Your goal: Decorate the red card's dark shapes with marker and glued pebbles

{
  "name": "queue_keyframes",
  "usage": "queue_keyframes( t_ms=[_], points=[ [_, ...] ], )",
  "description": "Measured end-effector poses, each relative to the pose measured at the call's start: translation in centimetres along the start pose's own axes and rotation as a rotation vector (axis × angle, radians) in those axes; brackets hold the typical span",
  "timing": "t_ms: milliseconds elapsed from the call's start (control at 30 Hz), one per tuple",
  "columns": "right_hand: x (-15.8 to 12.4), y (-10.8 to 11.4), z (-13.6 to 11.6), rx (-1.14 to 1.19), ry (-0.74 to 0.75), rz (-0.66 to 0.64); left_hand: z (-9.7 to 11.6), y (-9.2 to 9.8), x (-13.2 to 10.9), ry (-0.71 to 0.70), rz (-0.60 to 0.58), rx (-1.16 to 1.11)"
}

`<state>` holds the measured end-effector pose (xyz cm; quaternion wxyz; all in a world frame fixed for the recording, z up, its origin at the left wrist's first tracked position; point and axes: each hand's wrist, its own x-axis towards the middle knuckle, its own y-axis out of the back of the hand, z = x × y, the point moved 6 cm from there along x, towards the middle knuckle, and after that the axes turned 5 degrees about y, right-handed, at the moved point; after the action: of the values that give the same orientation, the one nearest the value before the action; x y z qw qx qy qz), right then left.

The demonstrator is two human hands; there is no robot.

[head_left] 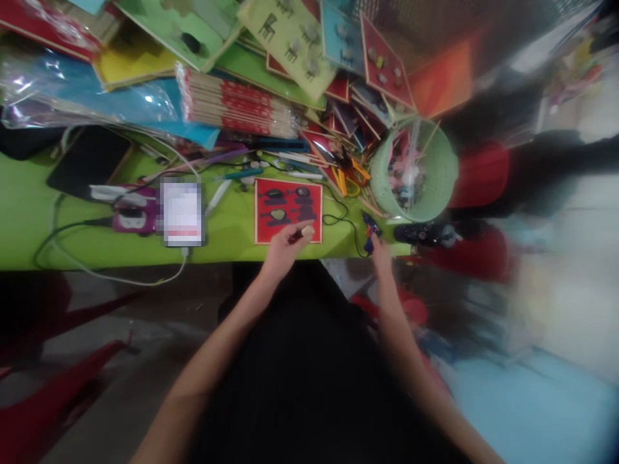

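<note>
A red board [264, 229] with a pale edge lies on the green table; dark painted shapes and several small stones are on it. Over its lower right part, my left hand [284, 248] pinches a small pale stone [307, 230]. Right of the board, my right hand [380, 250] is at a dark blue glue gun [370, 225], its fingers closed around the lower part. A thin black cord runs between the board and the glue gun.
A green basket [445, 174] with small items stands at the right, near orange-handled pliers [342, 182]. Wrapped sticks [236, 103] and coloured boards are piled behind. A blurred-out phone [182, 212] and purple device [138, 216] with cables lie left. A black object [423, 234] is far right.
</note>
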<state>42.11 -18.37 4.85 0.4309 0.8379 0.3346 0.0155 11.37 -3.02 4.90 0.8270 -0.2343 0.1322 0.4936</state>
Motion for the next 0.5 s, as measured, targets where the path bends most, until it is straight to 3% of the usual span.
queue_keyframes(
  t_ms=[67, 133, 167, 333, 400, 500],
  points=[
    [-0.6, 1.3, -0.9, -0.04, -0.003, 0.11, 0.6, -0.1, -0.2, -0.083, -0.032, 0.098],
    [-1.4, 1.5, -3.1, -0.001, 0.058, 0.14, 1.4, -0.3, -0.4, -0.19, -0.062, 0.195],
    [-1.9, 0.8, -4.6, 0.083, 0.09, 0.073, 1.8, -0.5, -0.5, -0.246, -0.077, 0.239],
    [-5.7, -5.4, -11.8, 0.458, 0.006, -0.589, 3.4, -1.4, -1.0, -0.483, -0.164, 0.398],
    [-6.7, -6.7, -13.7, 0.533, -0.033, -0.7, 3.8, -1.5, -1.2, -0.545, -0.188, 0.439],
    [-7.2, -7.5, -14.8, 0.598, -0.082, -0.75, 4.2, -1.5, -1.3, -0.608, -0.206, 0.451]
  ],
)
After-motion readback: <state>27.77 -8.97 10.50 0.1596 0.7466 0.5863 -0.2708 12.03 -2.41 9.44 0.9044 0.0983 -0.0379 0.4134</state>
